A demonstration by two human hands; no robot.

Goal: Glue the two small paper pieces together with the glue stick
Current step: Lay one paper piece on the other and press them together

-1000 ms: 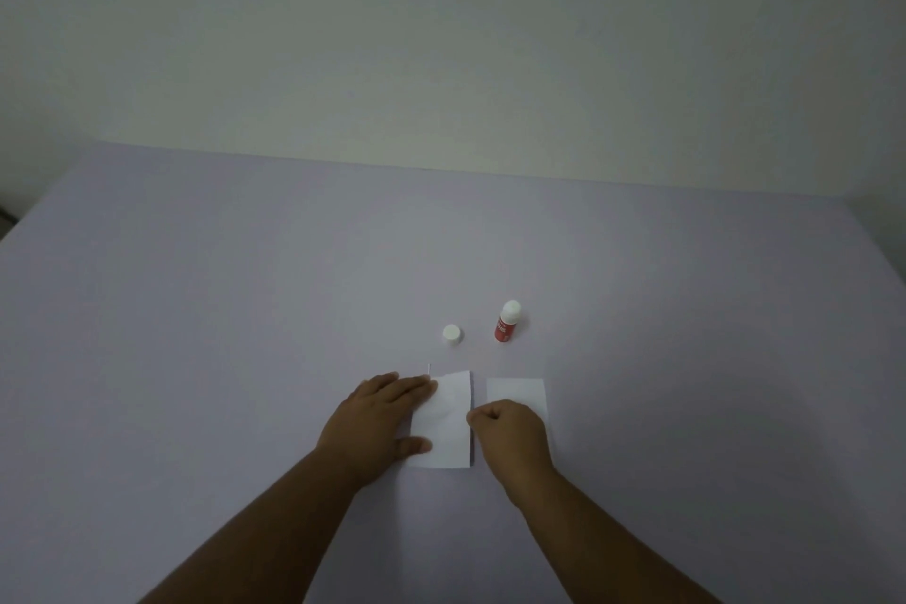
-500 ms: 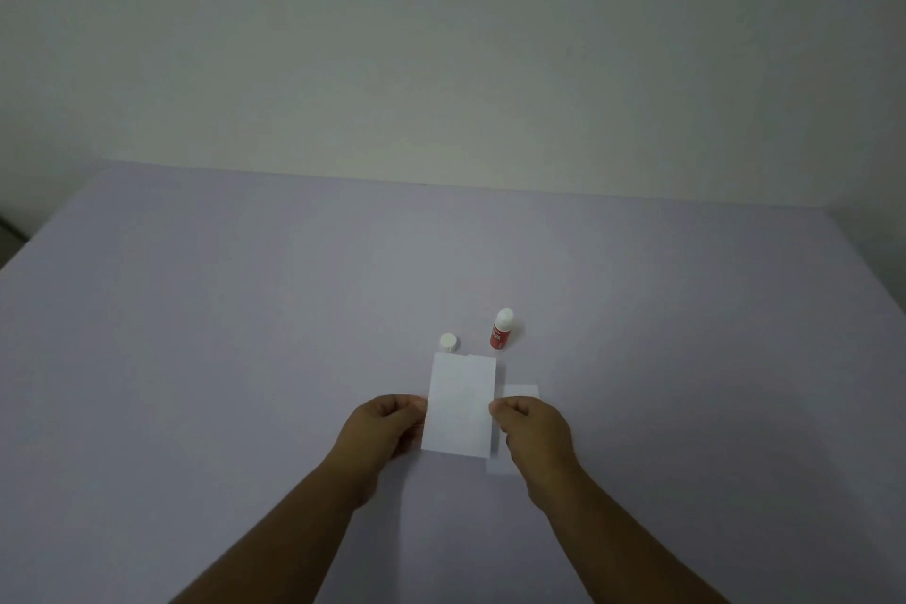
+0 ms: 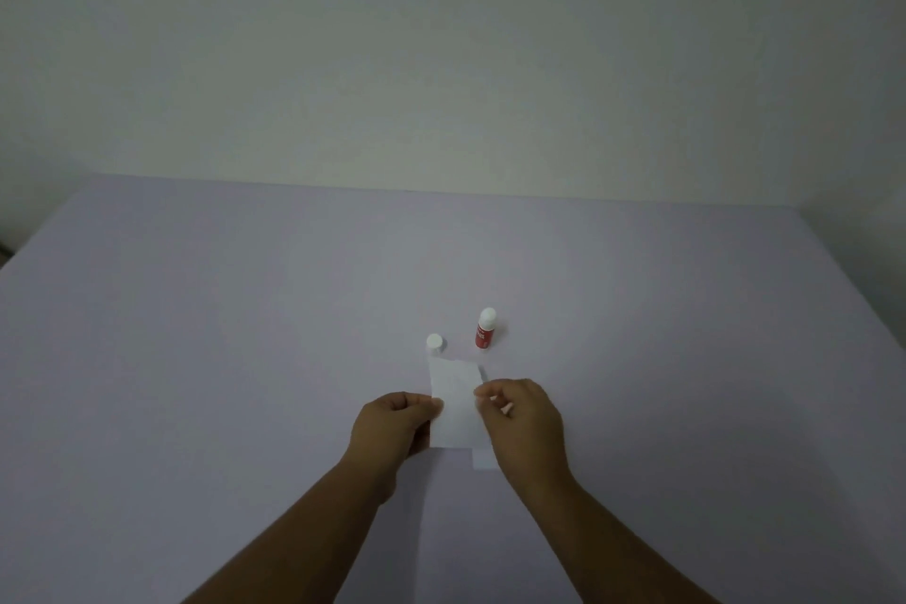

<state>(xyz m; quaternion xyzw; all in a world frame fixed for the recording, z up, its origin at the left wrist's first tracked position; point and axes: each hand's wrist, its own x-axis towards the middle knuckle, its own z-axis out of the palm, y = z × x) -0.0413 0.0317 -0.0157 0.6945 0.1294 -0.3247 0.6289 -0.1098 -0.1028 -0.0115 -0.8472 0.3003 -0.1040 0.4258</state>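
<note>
A white paper piece (image 3: 456, 402) is held up above the table, pinched by its two side edges. My left hand (image 3: 394, 424) grips its left edge and my right hand (image 3: 522, 417) grips its right edge. The second white paper piece (image 3: 483, 459) lies flat on the table beneath my right hand, with only a lower corner showing. Beyond the papers stands the red glue stick (image 3: 485, 329), uncapped with its white tip up. Its white cap (image 3: 435, 342) sits on the table to the left of it.
The lilac table (image 3: 196, 358) stretches wide on all sides of the papers. A pale wall (image 3: 441, 64) rises behind its far edge.
Both hands lifted the left paper piece off the table and carried it rightward over the second piece, which is now mostly hidden. The camera tilted up slightly.
</note>
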